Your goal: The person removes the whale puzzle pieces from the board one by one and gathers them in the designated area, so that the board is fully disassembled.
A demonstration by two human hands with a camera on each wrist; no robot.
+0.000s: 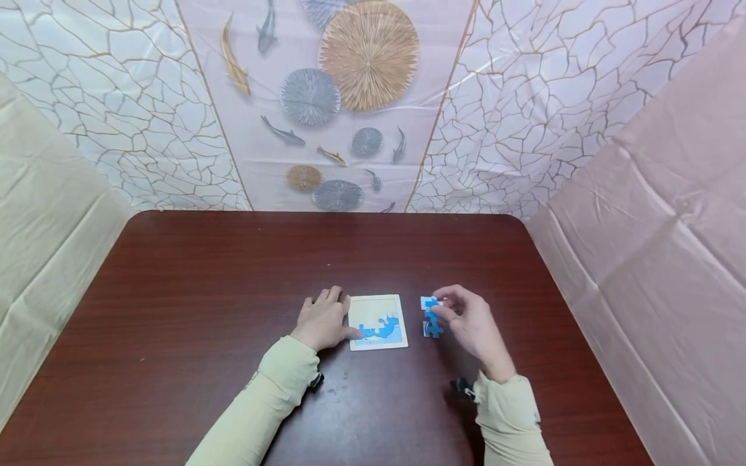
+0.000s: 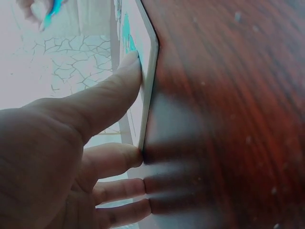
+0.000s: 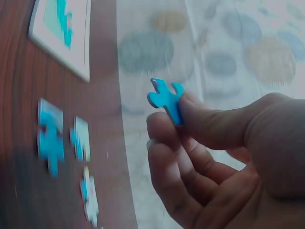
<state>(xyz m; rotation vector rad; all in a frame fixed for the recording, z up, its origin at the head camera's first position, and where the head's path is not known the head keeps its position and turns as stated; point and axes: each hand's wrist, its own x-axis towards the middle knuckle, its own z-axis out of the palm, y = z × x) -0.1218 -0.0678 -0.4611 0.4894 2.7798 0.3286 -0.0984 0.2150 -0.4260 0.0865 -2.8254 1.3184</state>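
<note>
Above table (image 1: 233, 259), right fingers (image 3: 163, 130) pinched, puzzle piece (image 3: 167, 101) between

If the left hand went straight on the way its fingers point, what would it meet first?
Most likely the puzzle tray: the left hand has its index finger at the edge. The other fingers might pass the corner; depth is unclear.

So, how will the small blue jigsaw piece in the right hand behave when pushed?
The blue jigsaw piece is probably stiff, looking unbent in the right hand. Small and thin, it should be light. Being flat, it would likely slide, not roll.
</note>
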